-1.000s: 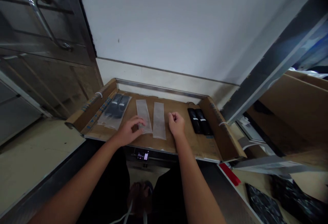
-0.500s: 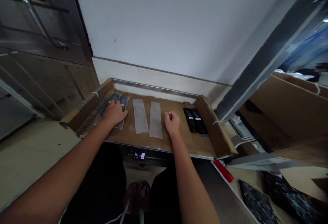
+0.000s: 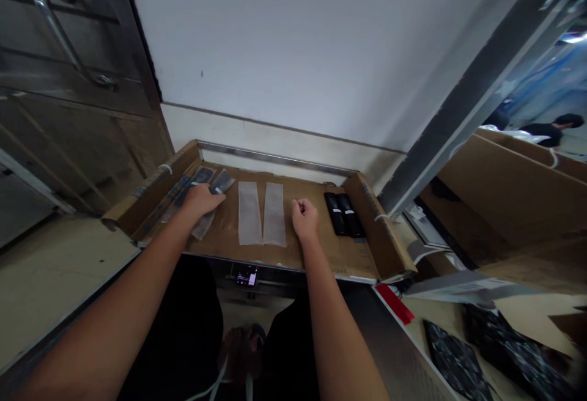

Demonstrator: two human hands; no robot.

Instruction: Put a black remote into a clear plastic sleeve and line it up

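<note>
My left hand (image 3: pixel 198 200) lies over the two sleeved dark packs (image 3: pixel 222 181) at the left end of the cardboard tray (image 3: pixel 328 260), covering part of them, so I cannot tell whether its fingers are closed on either. My right hand (image 3: pixel 305 216) is curled narrow, between the flat, pale sleeves (image 3: pixel 274 214) and the two black packs (image 3: pixel 352 214) near the tray's right wall. The pale sleeves lie side by side (their near ends almost meet, their far ends spread apart).
</note>
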